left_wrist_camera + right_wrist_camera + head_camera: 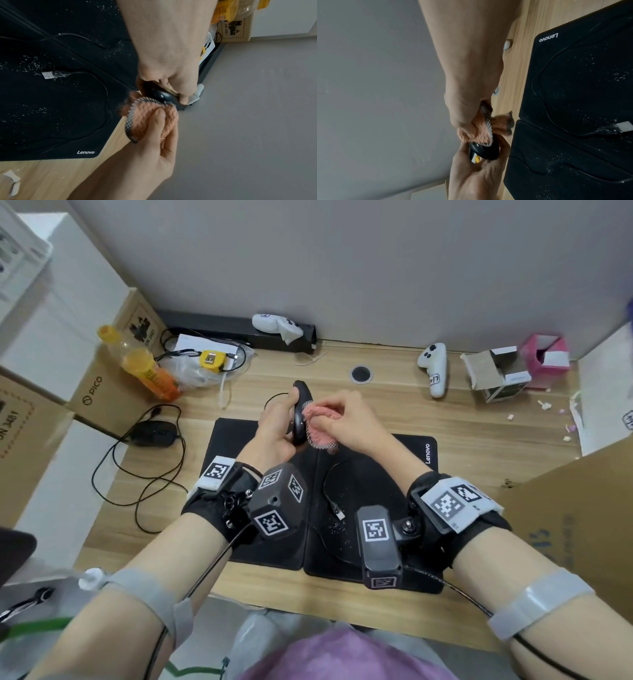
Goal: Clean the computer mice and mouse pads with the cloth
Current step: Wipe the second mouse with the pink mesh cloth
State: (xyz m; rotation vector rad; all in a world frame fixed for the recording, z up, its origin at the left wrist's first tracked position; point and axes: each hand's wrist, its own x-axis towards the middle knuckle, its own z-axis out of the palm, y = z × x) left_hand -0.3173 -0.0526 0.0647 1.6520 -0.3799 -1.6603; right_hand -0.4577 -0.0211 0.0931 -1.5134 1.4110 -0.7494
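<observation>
One black mouse [301, 412] is lifted above the two black mouse pads [376, 494], near the middle of the frame. The left hand [274, 433] grips it with curled fingers. The right hand [346, 422] pinches a pink cloth [320, 419] against its side. A second mouse [154, 433] lies at the left on the desk [479, 433].

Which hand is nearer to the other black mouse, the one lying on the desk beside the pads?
Left. The left hand is raised above the pads on the side toward the second mouse; the right hand, gripping the cloth, sits farther over on the opposite side.
</observation>
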